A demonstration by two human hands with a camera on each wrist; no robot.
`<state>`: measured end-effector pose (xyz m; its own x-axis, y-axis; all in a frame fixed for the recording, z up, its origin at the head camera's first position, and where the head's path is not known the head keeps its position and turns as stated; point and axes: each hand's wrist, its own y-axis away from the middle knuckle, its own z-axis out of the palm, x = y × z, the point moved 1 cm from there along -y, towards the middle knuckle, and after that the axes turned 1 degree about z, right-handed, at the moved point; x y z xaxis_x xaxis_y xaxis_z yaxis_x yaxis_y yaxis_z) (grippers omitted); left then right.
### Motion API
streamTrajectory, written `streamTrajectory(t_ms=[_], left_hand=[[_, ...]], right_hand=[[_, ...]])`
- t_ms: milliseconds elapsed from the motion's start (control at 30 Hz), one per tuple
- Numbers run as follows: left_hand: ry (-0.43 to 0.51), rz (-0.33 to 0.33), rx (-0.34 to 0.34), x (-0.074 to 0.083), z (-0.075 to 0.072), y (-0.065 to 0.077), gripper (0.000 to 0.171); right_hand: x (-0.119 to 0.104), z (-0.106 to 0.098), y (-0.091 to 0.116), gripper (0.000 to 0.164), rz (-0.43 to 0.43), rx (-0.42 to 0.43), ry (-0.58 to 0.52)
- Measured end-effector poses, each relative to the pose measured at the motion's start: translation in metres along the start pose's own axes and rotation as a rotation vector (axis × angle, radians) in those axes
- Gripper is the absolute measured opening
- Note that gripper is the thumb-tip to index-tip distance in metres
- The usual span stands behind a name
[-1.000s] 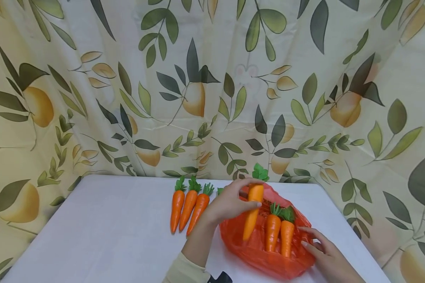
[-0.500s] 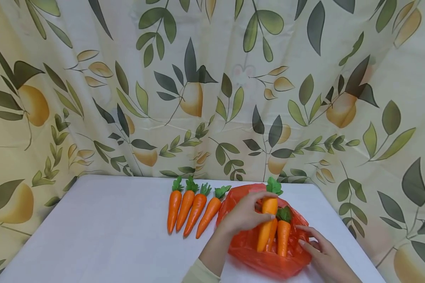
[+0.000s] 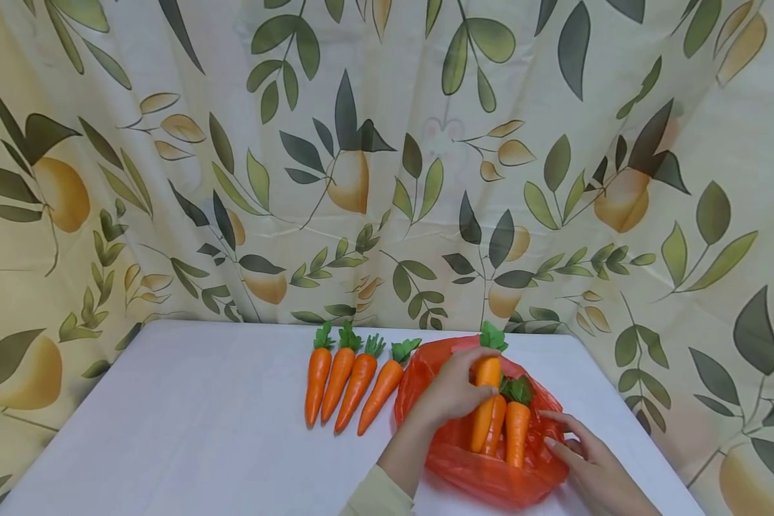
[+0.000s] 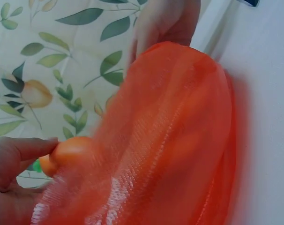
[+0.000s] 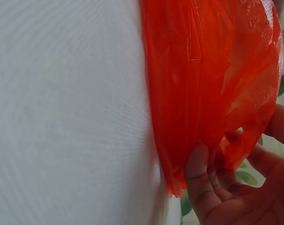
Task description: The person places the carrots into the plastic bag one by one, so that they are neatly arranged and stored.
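My left hand point(image 3: 454, 387) pinches an orange carrot point(image 3: 488, 373) near its leafy top, between thumb and fingers. That carrot stands tilted in the mouth of a red plastic bag point(image 3: 464, 473), partly covering a second carrot point(image 3: 495, 426). To their right in the bag lies another carrot point(image 3: 518, 430) with dark green leaves. At the bag's right edge, my right hand point(image 3: 587, 455) holds the thin plastic between thumb and fingers, as the right wrist view shows too. In the left wrist view the bag point(image 4: 170, 126) hides most of the held carrot point(image 4: 74, 152).
Several carrots point(image 3: 360, 383) lie side by side left of the bag, tips toward me, on a white-covered table point(image 3: 200, 416). A curtain point(image 3: 413, 179) printed with fruit and leaves hangs behind the table's back edge.
My left hand has moved right and down with the carrot, lowering it among those in the bag. A carrot on the table, earlier hidden by my arm, now shows. The right hand stays at the bag.
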<state>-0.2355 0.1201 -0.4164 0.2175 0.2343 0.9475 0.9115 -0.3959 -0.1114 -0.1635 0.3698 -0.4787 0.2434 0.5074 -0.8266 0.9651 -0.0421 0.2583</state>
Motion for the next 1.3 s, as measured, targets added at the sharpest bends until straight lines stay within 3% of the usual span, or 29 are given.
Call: streamTrajectory(t_ms=[200, 700, 1033, 1300], left_hand=[[-0.002, -0.016, 0.041, -0.009, 0.004, -0.007, 0.048], [-0.087, -0.101, 0.020, -0.033, 0.006, -0.003, 0.043], [-0.168, -0.184, 0.000, -0.036, 0.009, 0.002, 0.040], [-0.156, -0.172, 0.000, -0.041, 0.008, 0.000, 0.036]], right_hand=[[-0.001, 0.002, 0.001, 0.053, -0.019, 0.006, -0.003], [0.001, 0.000, 0.001, 0.050, -0.060, 0.016, 0.022], [0.002, 0.001, 0.001, 0.050, -0.054, 0.011, 0.014], [0.001, 0.000, 0.001, 0.048, -0.068, 0.010, 0.032]])
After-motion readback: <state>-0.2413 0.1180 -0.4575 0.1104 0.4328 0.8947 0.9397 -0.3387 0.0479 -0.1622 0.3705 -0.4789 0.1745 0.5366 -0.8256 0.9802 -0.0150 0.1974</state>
